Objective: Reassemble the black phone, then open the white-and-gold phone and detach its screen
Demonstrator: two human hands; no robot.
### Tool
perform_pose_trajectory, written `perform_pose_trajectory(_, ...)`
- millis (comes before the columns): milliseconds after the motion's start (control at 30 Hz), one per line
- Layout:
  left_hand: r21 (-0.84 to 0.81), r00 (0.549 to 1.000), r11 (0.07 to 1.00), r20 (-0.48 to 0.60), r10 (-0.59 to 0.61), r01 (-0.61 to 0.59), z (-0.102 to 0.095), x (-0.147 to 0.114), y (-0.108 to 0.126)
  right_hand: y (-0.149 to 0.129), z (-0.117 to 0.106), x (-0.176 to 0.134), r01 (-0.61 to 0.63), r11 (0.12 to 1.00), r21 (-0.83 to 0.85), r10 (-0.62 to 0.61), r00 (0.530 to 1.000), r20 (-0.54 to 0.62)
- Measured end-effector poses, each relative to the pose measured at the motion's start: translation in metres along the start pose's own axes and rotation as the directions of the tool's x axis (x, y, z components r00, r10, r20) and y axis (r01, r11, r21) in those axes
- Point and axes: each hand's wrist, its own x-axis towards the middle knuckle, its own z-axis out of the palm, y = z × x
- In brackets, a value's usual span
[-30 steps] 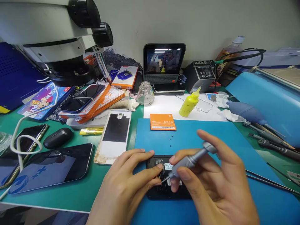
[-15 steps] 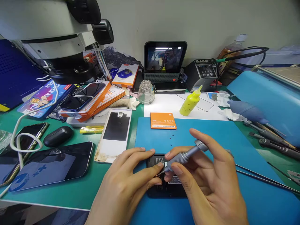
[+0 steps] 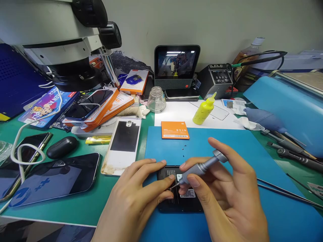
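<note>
A black phone body, its back cover off and printed labels showing, lies on the blue mat. My right hand is closed around a grey precision screwdriver, one fingertip by its round end cap. The driver slants down left, its thin tip beside my left fingertips. My left hand rests over the phone's left side; thumb and index finger are pinched at the tip, around something too small to name. Beyond the phone lie several tiny screws and an orange battery.
At the left lie a white back cover, a dark phone and a black earbud case. Above them hangs a microscope. Tweezers are at the right; a yellow bottle and glass jar stand behind.
My right hand has shifted slightly right with the screwdriver, whose tip has drawn a little away from my left fingertips, showing more of the phone's label. My left hand stays almost still.
</note>
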Motion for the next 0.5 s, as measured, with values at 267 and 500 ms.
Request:
perform_pose_trajectory(267,-0.007,1.000,1.000,0.011,0.010,-0.010,0.0004,0.0000,-0.0002,-0.0018,-0.0020,0.0023,0.014,1.000,0.022,-0.013,0.998,-0.058)
perform_pose_trajectory(500,-0.016,1.000,1.000,0.013,0.000,0.000,-0.0001,0.0006,0.0020,-0.0026,0.0011,0.0012,0.002,1.000,0.025,-0.002,1.000,0.000)
